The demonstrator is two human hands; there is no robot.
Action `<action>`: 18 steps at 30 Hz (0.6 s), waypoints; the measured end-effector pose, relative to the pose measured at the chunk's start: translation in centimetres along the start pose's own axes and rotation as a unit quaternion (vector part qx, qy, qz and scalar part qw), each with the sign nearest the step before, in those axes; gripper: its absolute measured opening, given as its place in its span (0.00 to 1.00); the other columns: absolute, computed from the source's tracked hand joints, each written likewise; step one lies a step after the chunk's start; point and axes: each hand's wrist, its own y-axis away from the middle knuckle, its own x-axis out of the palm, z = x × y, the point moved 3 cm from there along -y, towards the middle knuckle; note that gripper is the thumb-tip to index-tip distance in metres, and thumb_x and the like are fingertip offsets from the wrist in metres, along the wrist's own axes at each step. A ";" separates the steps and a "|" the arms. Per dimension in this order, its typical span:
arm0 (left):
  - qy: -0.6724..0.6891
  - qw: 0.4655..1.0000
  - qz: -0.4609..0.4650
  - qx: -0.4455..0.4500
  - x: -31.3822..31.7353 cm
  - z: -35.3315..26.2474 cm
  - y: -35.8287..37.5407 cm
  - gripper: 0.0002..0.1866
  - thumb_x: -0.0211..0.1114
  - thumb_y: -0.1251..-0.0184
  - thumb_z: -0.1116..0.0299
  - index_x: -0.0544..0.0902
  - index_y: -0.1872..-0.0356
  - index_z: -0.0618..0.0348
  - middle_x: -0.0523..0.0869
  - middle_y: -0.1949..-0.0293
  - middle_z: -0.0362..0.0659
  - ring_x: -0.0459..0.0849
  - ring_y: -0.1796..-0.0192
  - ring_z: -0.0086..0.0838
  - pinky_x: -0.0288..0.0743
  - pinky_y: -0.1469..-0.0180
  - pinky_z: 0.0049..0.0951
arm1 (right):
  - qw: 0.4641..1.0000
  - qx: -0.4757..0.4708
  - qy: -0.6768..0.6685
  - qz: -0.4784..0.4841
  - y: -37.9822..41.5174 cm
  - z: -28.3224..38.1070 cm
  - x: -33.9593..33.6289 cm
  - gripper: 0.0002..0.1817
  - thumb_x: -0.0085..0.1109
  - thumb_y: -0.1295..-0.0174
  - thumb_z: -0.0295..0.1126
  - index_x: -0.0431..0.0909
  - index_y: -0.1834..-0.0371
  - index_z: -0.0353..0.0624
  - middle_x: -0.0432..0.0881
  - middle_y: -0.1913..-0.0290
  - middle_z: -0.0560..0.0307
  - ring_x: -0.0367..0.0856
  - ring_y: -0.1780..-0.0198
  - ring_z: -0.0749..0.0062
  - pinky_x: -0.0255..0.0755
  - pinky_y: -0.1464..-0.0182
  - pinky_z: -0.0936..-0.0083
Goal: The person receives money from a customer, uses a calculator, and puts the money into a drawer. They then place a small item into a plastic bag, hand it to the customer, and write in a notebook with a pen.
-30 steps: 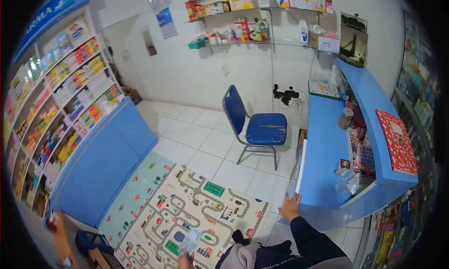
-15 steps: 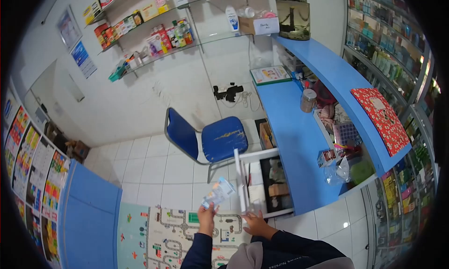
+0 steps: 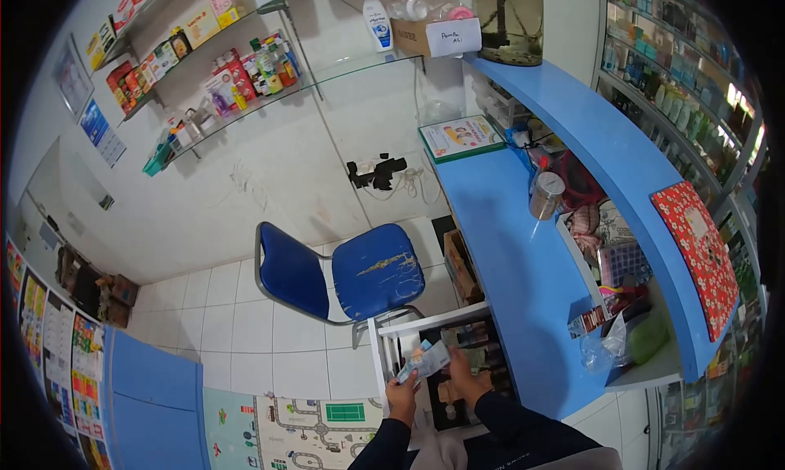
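Note:
My left hand point(image 3: 401, 396) is closed on a few light blue and grey banknotes point(image 3: 423, 362), holding them above the open drawer. My right hand point(image 3: 467, 377) is over the drawer's dark tray, its bent fingers at the right end of the same banknotes, seemingly pinching a greyish one. The white drawer point(image 3: 378, 364) is pulled out from the blue desk. Inside it, the black tray point(image 3: 448, 422) has compartments with more notes and brownish items, partly hidden by my right hand and sleeve.
A worn blue chair point(image 3: 379, 270) stands just behind the drawer. The blue desk point(image 3: 511, 282) carries a clear jar point(image 3: 546, 195), a plastic bag point(image 3: 601, 351) and a green-edged folder point(image 3: 463, 137). A curved raised counter point(image 3: 605, 135) borders it. A printed play mat point(image 3: 315, 425) covers the floor.
My left hand has brought the banknotes right, over the drawer. My right hand has left the drawer's front edge and reached the notes. The drawer appears further out, and the view has shifted.

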 end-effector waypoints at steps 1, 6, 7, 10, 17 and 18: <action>-0.029 0.999 0.008 0.015 0.2 0.4 -1.3 0.15 0.73 0.53 0.76 0.70 0.74 0.58 0.81 0.69 0.44 0.81 0.73 0.30 0.81 0.74 0.30 | 0.971 -0.179 0.094 -0.130 -1.8 0.7 -0.7 0.18 0.52 0.37 0.40 0.70 0.51 0.40 0.75 0.60 0.55 0.76 0.66 0.73 0.70 0.68 0.76; -0.156 0.987 0.036 0.000 0.9 0.8 -5.0 0.10 0.69 0.49 0.75 0.74 0.71 0.61 0.80 0.68 0.44 0.82 0.69 0.30 0.81 0.70 0.28 | 0.978 -0.004 -0.121 -0.169 -8.7 -0.9 -4.9 0.24 0.49 0.39 0.42 0.61 0.43 0.42 0.73 0.55 0.56 0.75 0.70 0.70 0.67 0.68 0.72; -0.146 0.989 0.035 -0.004 0.9 0.8 -5.3 0.09 0.68 0.48 0.76 0.74 0.72 0.62 0.79 0.69 0.44 0.81 0.69 0.30 0.81 0.71 0.27 | 0.971 -0.006 -0.188 -0.144 -9.5 -1.6 -5.6 0.24 0.49 0.39 0.43 0.62 0.44 0.43 0.73 0.56 0.56 0.74 0.71 0.71 0.66 0.70 0.73; -0.130 0.990 0.058 -0.007 1.7 0.7 -5.7 0.09 0.68 0.48 0.76 0.74 0.74 0.62 0.79 0.69 0.43 0.81 0.70 0.29 0.81 0.71 0.27 | 0.963 -0.035 -0.250 -0.096 -8.7 -2.0 -5.3 0.24 0.50 0.41 0.48 0.64 0.46 0.46 0.74 0.59 0.58 0.72 0.74 0.72 0.65 0.74 0.76; -0.151 0.985 0.087 -0.006 5.1 1.5 -6.2 0.10 0.68 0.48 0.75 0.73 0.75 0.61 0.79 0.70 0.42 0.81 0.70 0.29 0.81 0.71 0.27 | 0.982 -0.002 0.112 -0.149 -3.5 -1.3 -0.5 0.21 0.61 0.47 0.49 0.71 0.58 0.47 0.72 0.70 0.62 0.70 0.74 0.73 0.64 0.77 0.80; -0.146 0.984 0.102 -0.004 5.5 1.8 -6.4 0.10 0.69 0.48 0.75 0.73 0.75 0.61 0.79 0.70 0.42 0.81 0.70 0.28 0.81 0.71 0.27 | 0.982 -0.003 0.111 -0.152 -3.5 -1.3 -0.8 0.21 0.61 0.47 0.49 0.71 0.58 0.47 0.72 0.70 0.62 0.70 0.74 0.73 0.64 0.77 0.80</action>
